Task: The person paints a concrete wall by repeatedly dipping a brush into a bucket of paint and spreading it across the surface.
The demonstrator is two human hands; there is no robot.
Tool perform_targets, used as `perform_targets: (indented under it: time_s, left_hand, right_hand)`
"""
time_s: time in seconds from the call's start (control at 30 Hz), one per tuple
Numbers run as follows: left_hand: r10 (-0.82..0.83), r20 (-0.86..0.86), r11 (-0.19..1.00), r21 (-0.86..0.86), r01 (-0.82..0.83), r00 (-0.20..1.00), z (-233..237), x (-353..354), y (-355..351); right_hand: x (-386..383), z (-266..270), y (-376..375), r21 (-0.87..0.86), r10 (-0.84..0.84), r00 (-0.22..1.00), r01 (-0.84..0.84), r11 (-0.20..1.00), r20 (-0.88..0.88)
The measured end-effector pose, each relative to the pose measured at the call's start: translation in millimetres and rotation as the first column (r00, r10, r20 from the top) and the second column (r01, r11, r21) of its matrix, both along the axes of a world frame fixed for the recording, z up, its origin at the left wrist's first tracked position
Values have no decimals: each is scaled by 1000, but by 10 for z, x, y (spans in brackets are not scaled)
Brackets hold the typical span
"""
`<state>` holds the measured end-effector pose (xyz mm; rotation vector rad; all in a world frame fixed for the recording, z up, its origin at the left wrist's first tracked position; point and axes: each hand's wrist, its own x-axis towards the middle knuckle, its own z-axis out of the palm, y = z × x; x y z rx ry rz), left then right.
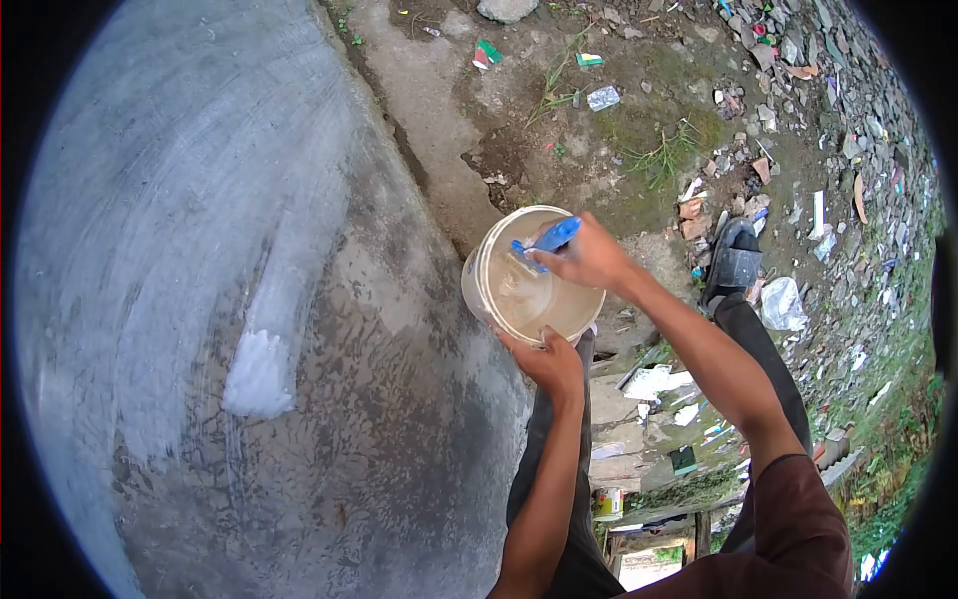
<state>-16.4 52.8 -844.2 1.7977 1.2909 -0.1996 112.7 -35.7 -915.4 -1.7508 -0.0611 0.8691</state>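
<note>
My left hand (551, 364) grips the near rim of a white plastic bucket (482, 290), thumb over the edge. Pale, cloudy liquid (529, 297) lies in the bottom of the bucket. Over the bucket's mouth, my right hand (596, 258) is closed around the blue handle of a paint brush (555, 237). The brush head points down into the bucket; its bristles are hard to make out. To the left spreads a grey concrete wall (389, 429), its upper part streaked whitish, with a bright white wet patch (261, 377) on it.
Rubble and litter cover the ground (639, 130) on the right, with a clear plastic bag (783, 304) near my sandalled foot (735, 262). A yellow-and-white container (608, 504) stands lower down. The wall's base edge runs diagonally beside the bucket.
</note>
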Motion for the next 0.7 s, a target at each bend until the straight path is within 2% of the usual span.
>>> perform_targets:
  time_s: [0.03, 0.07, 0.1, 0.13, 0.17, 0.23, 0.3, 0.37, 0.4, 0.43, 0.5, 0.53, 0.6, 0.7]
  left_hand:
    - [-4, 3, 1000, 4, 4, 1000, 57, 102, 10]
    - [215, 24, 968, -137, -210, 976, 173, 277, 2]
    - [421, 11, 872, -279, -401, 907, 235, 383, 13]
    - [414, 13, 876, -279, -394, 910, 221, 384, 52]
    - [410, -2, 875, -282, -394, 912, 208, 363, 95]
    - [397, -13, 878, -288, -383, 918, 187, 341, 163]
    - [436, -55, 853, -292, -432, 898, 183, 335, 198]
    - [423, -80, 851, -305, -427, 902, 183, 363, 239]
    - [423, -107, 845, -312, -434, 900, 191, 377, 266]
    - [412, -108, 856, -296, -425, 905, 198, 397, 281]
    - [420, -139, 859, -259, -443, 897, 226, 445, 295]
    - [430, -158, 851, -257, -457, 889, 230, 467, 322]
    - [393, -160, 871, -252, -423, 905, 193, 433, 387]
    - [334, -160, 888, -278, -367, 929, 178, 411, 465]
  right_hand:
    - [139, 64, -48, 100, -5, 997, 12, 995, -72]
    - [264, 102, -58, 103, -9, 998, 17, 995, -69]
    - [384, 128, -51, 208, -113, 992, 123, 970, -57]
    - [490, 125, -26, 311, -217, 975, 224, 924, -56]
    - [593, 116, 47, 312, -225, 973, 231, 922, -55]
    - [841, 72, 303, 370, -458, 848, 528, 764, -266]
    - [1028, -151, 678, 509, -501, 790, 611, 606, -352]
    - [1173, -310, 1103, 608, -433, 773, 633, 478, -464]
    - [1203, -471, 1351, 645, -408, 790, 611, 459, -457]
    - [1235, -639, 1590, 647, -412, 780, 622, 441, -470]
    - [1282, -950, 1969, 487, -519, 794, 605, 630, -316]
    - [1318, -1096, 2055, 489, -524, 785, 617, 616, -330]
    - [1380, -1318, 2169, 137, -730, 680, 731, 669, -67]
    - [1410, -1394, 2177, 121, -709, 705, 703, 701, 13]
